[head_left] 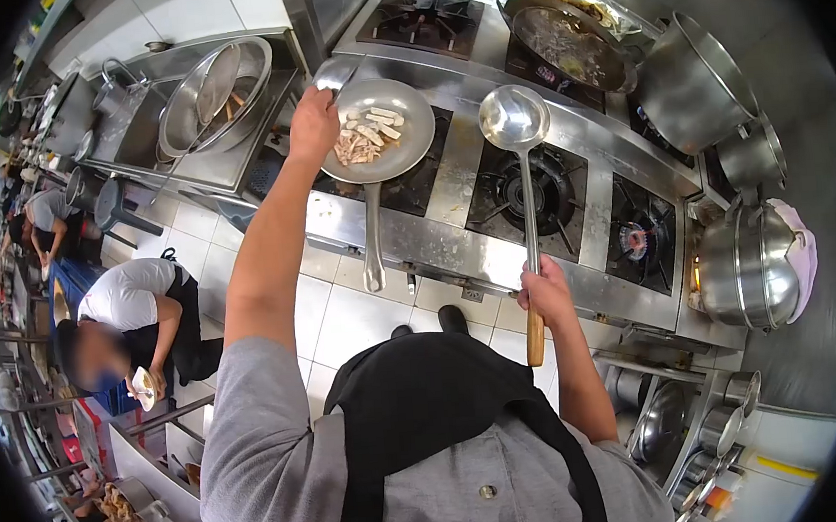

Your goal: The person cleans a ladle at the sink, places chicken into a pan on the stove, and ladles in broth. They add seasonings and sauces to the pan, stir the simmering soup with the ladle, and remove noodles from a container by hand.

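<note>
Apron (427,386) stands off stove edge (456,249); right grip (547,293) clamps ladle (515,118), left grip (315,123) apparently metalware (335,73).

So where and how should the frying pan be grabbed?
Likely the outer end of the handle, from the near side: long and slim, it juts away from the frying pan and appears to overhang the front edge of the stove.

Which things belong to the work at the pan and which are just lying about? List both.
Job: ladle in right hand; metal vessel in left hand; frying pan; food strips.

Apparently lying about: strainer; stockpot; stool.
</note>
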The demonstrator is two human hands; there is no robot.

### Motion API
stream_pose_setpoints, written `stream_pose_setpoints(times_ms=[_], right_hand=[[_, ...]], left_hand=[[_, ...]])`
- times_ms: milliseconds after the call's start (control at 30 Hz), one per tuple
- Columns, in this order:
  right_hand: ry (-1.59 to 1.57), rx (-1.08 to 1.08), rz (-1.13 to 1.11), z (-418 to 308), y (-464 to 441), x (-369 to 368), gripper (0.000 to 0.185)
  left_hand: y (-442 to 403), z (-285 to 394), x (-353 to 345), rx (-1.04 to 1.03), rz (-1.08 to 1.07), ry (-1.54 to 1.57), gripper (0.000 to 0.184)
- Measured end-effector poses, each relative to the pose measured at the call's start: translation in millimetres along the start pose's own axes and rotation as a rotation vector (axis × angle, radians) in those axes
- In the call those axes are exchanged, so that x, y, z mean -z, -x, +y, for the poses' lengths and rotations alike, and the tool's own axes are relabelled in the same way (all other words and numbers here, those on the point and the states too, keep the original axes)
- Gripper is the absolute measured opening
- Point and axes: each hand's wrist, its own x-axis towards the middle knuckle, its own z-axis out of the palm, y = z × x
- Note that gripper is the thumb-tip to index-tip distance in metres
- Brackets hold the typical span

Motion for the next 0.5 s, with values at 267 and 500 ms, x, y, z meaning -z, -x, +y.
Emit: stream_pose_setpoints(times_ms=[267, 500], right_hand=[[0.032, 0.022, -0.243, -36, -2, -42, 0.009], [0.521, 0.186, -0.127, -49, -44, -34, 0.016]], left_hand=[[31, 35, -16, -0.080, -0.010, 0.001, 0.002], [117, 6, 101, 0.640, 0.377, 0.284, 0.020]])
